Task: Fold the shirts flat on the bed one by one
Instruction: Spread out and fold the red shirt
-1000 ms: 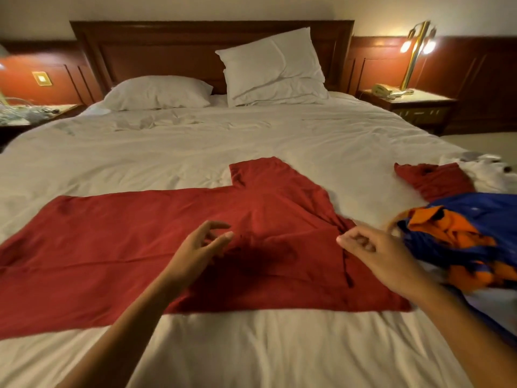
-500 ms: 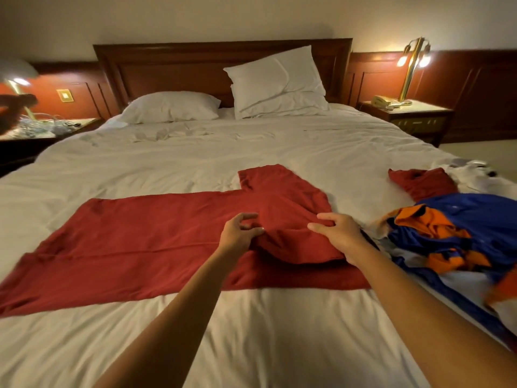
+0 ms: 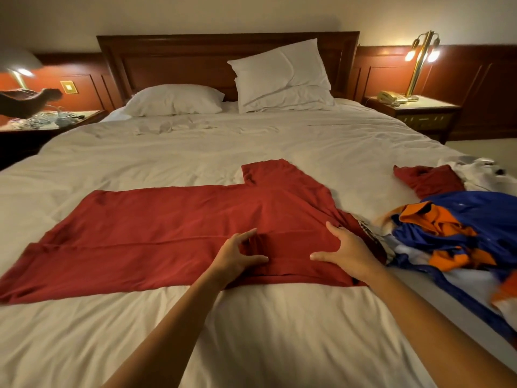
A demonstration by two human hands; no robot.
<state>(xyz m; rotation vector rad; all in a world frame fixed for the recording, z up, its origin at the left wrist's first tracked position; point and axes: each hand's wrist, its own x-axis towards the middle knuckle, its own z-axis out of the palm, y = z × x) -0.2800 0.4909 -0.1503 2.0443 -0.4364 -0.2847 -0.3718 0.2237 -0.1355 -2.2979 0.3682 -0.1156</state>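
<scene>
**Both hands spread flat on the red shirt**

Nearest: bare white sheet of the bed (image 3: pixel 251 337), lightly creased, with both forearms crossing it.

Left hand (image 3: pixel 237 257): open, fingers spread and nearly straight, palm down on the red shirt (image 3: pixel 167 233). Its thumb points toward the other hand. No pinch seen.

Right hand (image 3: pixel 349 254): also open, fingers splayed, pressing flat on the same cloth close to the shirt's right end. Between the two hands lies a doubled layer of the shirt, with a fold line running across it.

The shirt lies sideways across the middle of the bed. Its body stretches away to the left and lies mostly flat. One sleeve sticks out toward the headboard (image 3: pixel 181 60). The near hem runs roughly level with the wrists.

Room to move: wide open sheet to the left of the hands, and more beyond the shirt. The right side is tight. A heap of blue and orange clothes (image 3: pixel 470 219) lies just beside the right hand at the bed's right edge. Behind the heap are a second red garment (image 3: pixel 430 180) and some white cloth (image 3: pixel 481 172).

Farther back: rumpled sheet, one flat pillow (image 3: pixel 173 100) and one propped pillow (image 3: pixel 282 74) against the headboard. A lit brass lamp (image 3: pixel 421 60) and a telephone (image 3: pixel 390 97) stand on the right nightstand (image 3: pixel 425 113). The left nightstand (image 3: pixel 42 123) is cluttered, and its details are unclear.
</scene>
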